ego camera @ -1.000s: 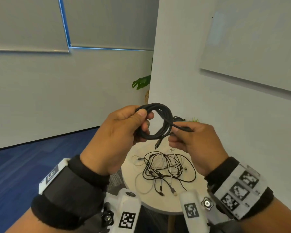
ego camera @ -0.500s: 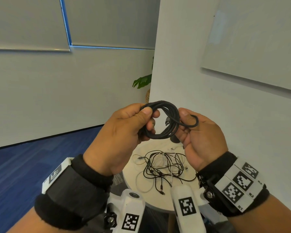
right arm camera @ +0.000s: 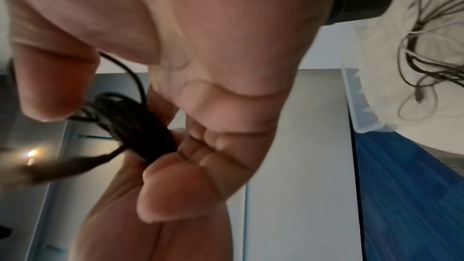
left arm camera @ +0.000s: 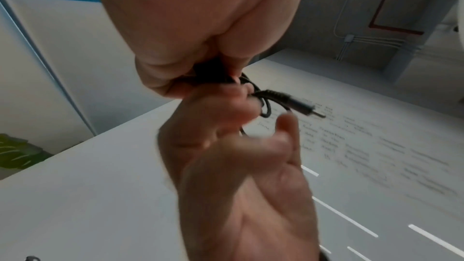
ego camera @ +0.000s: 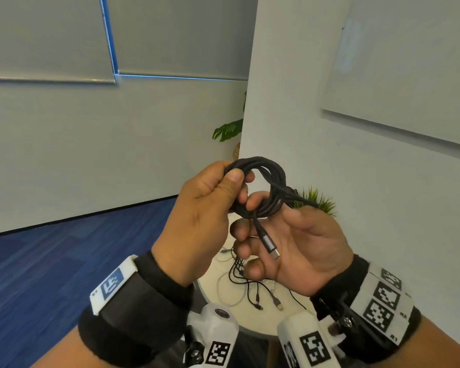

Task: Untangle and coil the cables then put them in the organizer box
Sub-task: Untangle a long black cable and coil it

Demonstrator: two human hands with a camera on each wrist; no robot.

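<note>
Black braided cable [ego camera: 266,187], wound into a small coil, held up at chest height above a round white table [ego camera: 223,290]. From the head view: left hand [ego camera: 199,221] clamped on the coil's left side, thumb pressed over the strands against curled fingers; right hand [ego camera: 295,243] palm up beneath the coil, index finger poked through the loop, remaining fingers loosely curled, thumb on the strand running off to the right. Loose end hung down across the right palm, ending in a grey metal plug [ego camera: 271,249]. Tangle of thin black and white cables [ego camera: 252,285] lay on the table below, well apart from the coil. Small green plant [ego camera: 318,201] stood behind the right hand, against the white wall. From the left wrist view: left hand [left arm camera: 200,33] seen closed tight over dark strands [left arm camera: 213,75], right hand [left arm camera: 238,166] blurred underneath, a plug end [left arm camera: 298,105] jutting out to the right. From the right wrist view: right hand [right arm camera: 175,47] cradled the dark coil [right arm camera: 135,124] with fingers wrapped under it and thumb lifted beside it; left hand [right arm camera: 163,195] met it from below. Clear plastic organizer box [right arm camera: 361,102] sat at the table's edge, just beside the remaining tangle [right arm camera: 431,47]; contents could not be made out.
</note>
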